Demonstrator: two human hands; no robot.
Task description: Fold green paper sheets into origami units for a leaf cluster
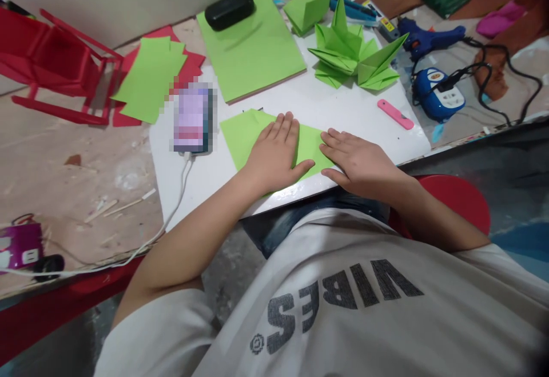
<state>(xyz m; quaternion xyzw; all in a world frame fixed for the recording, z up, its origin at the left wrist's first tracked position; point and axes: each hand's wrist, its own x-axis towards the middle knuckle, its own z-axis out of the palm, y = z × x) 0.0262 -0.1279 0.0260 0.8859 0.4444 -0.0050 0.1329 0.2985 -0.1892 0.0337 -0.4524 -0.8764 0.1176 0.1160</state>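
A sheet of green paper (pixel 240 137) with folded edges lies on the white board (pixel 197 182) in front of me. My left hand (pixel 277 157) rests flat on the middle of it, fingers stretched out and thumb apart. My right hand (pixel 355 159) lies palm down over the paper's right end, its fingers extended toward the left hand. Both palms hide part of the sheet. Beyond them stand a pointed green folded-paper piece (pixel 349 59) and a smaller folded green piece (pixel 306 11). A pink cutter (pixel 395 114) is on the board to the right.
A phone (pixel 192 119) with a white cable stands left of the paper. Behind lies a stack of green paper (pixel 253 51) bearing a black case (pixel 229 10). Far right are a blue glue gun (pixel 429 36) and a power socket (pixel 440 94); far left, a small red chair (pixel 64 62).
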